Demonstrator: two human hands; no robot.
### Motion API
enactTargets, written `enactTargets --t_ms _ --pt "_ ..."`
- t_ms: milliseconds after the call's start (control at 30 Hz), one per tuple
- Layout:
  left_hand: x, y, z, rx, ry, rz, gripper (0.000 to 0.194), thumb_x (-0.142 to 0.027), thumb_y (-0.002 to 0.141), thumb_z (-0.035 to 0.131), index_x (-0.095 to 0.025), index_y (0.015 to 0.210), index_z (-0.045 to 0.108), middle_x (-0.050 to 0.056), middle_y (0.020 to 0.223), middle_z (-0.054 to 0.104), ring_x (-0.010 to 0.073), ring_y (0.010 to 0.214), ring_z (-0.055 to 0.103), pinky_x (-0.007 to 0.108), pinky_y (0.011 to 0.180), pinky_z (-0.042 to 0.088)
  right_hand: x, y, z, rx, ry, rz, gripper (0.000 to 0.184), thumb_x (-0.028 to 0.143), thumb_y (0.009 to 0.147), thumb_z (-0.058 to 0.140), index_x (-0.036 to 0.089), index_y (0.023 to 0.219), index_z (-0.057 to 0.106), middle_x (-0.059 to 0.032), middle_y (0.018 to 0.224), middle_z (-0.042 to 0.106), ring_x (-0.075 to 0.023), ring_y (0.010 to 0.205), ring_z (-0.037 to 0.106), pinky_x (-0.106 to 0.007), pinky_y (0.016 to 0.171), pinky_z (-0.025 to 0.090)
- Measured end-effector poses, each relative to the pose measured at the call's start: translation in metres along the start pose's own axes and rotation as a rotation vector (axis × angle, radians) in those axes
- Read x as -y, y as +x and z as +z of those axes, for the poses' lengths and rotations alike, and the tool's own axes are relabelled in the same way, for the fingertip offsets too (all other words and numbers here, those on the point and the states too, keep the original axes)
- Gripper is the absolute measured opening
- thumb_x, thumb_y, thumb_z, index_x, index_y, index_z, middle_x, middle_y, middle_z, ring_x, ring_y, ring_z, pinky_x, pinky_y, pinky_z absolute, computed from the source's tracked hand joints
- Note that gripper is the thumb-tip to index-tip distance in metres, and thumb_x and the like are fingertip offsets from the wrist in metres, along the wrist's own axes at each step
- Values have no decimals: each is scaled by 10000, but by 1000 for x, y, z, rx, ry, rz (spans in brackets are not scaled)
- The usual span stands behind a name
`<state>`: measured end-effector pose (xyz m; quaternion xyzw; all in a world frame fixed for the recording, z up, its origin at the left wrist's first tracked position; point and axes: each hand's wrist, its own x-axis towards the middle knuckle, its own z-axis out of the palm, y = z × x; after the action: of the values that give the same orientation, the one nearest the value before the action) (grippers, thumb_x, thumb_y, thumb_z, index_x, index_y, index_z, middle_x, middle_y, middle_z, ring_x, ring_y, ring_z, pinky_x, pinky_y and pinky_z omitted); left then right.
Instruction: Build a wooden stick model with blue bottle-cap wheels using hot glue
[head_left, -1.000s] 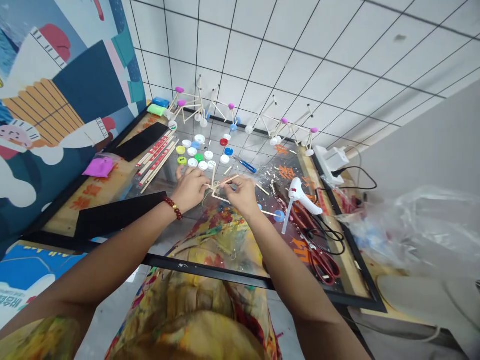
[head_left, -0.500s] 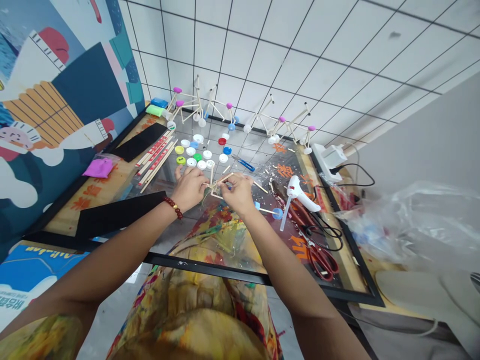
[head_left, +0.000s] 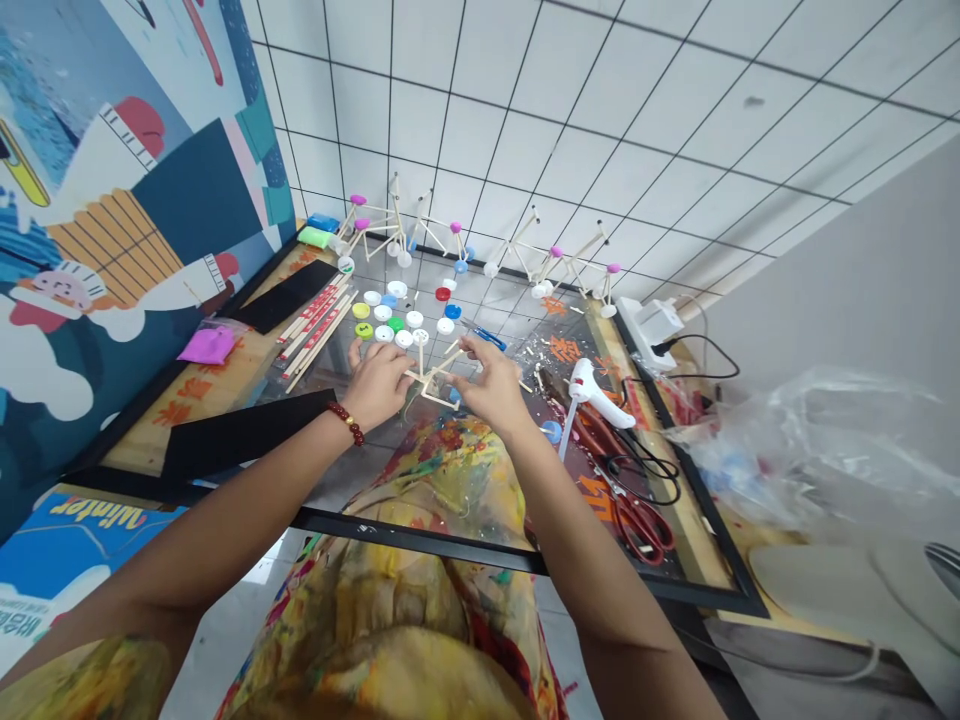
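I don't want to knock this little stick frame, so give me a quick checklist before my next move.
1. Left hand on the stick frame: ok, fingertips at its left end.
2. Right hand gripping it too: cannot tell; thumb and index finger stand parted beside it, contact unclear.
3. Glue gun away from both hands: ok, it lies to the right of the right hand.
4. Glue gun cool: cannot tell; heat doesn't show.
5. Blue-handled tool well out of the way: not ok, I'd say; it lies close beyond the right hand.
6. Tabletop free of scraps: not ok; pale bits are strewn near the right hand.
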<state>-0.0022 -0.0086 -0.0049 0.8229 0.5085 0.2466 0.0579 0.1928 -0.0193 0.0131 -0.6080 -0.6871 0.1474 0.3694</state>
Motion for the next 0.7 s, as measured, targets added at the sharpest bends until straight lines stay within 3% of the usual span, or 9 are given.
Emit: enactTargets --t_ms 167,300,367,400,467,533,567,633,700 --pt "9 3 -20 -126 -29 -85 250 -215 846 605 -220 1073 709 101 1155 681 306 1165 566 583 1108 244 -3 4 -21 -114 77 -60 538 190 722 674 190 1256 604 -108 1186 670 -264 1022 632 -477 989 450" --pt "-4 -10 -66 -256 -296 -125 220 -280 900 543 -190 849 738 58 881 717 209 878 647 362 853 491 19 -21 -58 -286 141 -155 444 264 821 627 217 1261 592 -105 1203 653 -240 993 627 -442 936 488" --pt "-27 -27 -87 -86 -525 -45 191 -322 862 632 -212 749 740 13 773 713 163 747 643 286 730 504 39 -49 -71 -243 194 -179 446 282 868 602 249 1311 556 -99 1238 633 -226 984 618 -420 908 504" --pt "-42 -37 -95 94 -661 22 177 -319 847 666 -221 727 751 8 764 722 155 727 652 269 701 507 50 -66 -73 -130 243 -214 498 281 871 606 262 1361 514 -98 1277 612 -213 978 619 -400 895 512" --pt "-70 -56 -104 448 -896 153 137 -309 827 711 -223 742 774 16 750 739 149 692 671 257 670 523 69 -99 -71 261 350 -326 687 294 846 650 261 1477 380 -111 1379 550 -214 1053 615 -379 923 511" --pt "-88 -68 -107 635 -1018 231 129 -268 857 680 -215 803 784 32 774 762 154 718 700 256 696 544 76 -126 -66 498 452 -332 806 337 799 726 214 1499 345 -125 1347 580 -234 1124 605 -365 941 507" --pt "-92 -72 -108 692 -1025 265 121 -251 862 674 -215 836 787 42 820 769 161 760 711 261 729 550 74 -138 -66 541 502 -258 699 329 832 703 200 1455 413 -108 1234 647 -214 1054 636 -334 886 524" --pt "-88 -74 -112 712 -983 289 113 -233 858 679 -230 882 790 56 933 768 170 832 716 274 781 553 60 -158 -78 514 587 -69 259 312 948 565 202 1164 656 -25 833 708 -144 732 653 -255 672 521" --pt "-71 -74 -121 620 -913 219 132 -250 869 661 -266 897 790 41 927 762 166 798 709 273 745 559 37 -177 -105 406 599 45 204 334 952 578 214 890 731 11 614 645 -106 506 565 -223 519 455"
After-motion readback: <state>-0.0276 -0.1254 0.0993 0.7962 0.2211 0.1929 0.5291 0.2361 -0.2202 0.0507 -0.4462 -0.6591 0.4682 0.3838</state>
